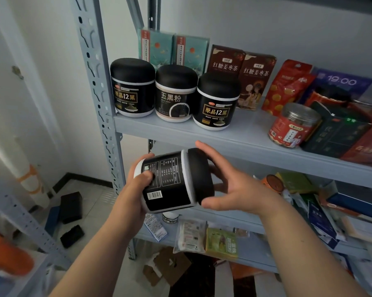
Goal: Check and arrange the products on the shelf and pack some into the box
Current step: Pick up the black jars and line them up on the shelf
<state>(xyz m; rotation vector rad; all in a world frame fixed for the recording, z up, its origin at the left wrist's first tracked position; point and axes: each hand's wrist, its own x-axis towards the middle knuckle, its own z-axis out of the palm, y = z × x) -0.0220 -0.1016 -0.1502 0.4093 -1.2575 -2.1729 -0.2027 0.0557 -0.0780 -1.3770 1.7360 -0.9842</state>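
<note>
A black jar with a white rim and black lid [170, 183] lies on its side in front of the shelf, its back label with a barcode facing me. My left hand [135, 189] grips its base end, thumb across the label. My right hand [230, 181] cups the lid end with fingers spread around it. On the upper shelf [240, 144] stand three similar black-lidded jars [132, 87] [175, 94] [216, 101] in a row at the left.
Behind the jars stand teal boxes [157, 47] and dark red tea boxes [255, 80]. A red pouch [285, 86], a clear red-labelled jar [293, 125] and dark boxes [335, 131] sit to the right. The lower shelf [251, 249] holds loose packets. Black items [70, 207] and cardboard [170, 264] lie on the floor.
</note>
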